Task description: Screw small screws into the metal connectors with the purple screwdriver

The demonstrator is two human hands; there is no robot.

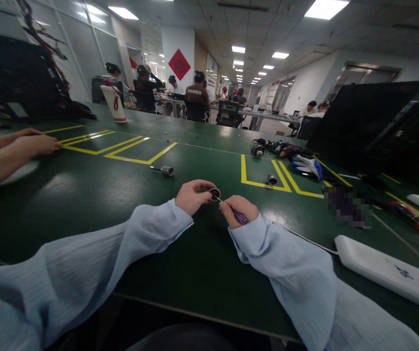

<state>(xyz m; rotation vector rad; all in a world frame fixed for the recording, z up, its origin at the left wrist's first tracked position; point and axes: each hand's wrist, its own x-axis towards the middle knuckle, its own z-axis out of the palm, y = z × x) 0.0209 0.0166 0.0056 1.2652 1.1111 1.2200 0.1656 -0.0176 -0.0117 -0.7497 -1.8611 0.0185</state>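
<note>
Between the fingers of my left hand (194,196) is a small round metal cup-shaped part (215,194), its open end turned toward me. My right hand (241,210) grips a screwdriver (240,217) with a purple handle. Its thin shaft points left, and the tip reaches the opening of the metal part; whether it touches anything inside is hidden. Beyond my left hand, a metal cylinder with a dark stem (166,170) lies on the green table (195,263). A short metal fitting (271,179) rests inside a yellow taped outline to the right.
A co-worker's hands (45,141) are at the left. Farther back stands a paper cup (113,103). At the right are dark metal parts with cables (264,147), blue-white gloves (308,166), a red-handled tool (410,217) and a white power bank (388,273) with a cable.
</note>
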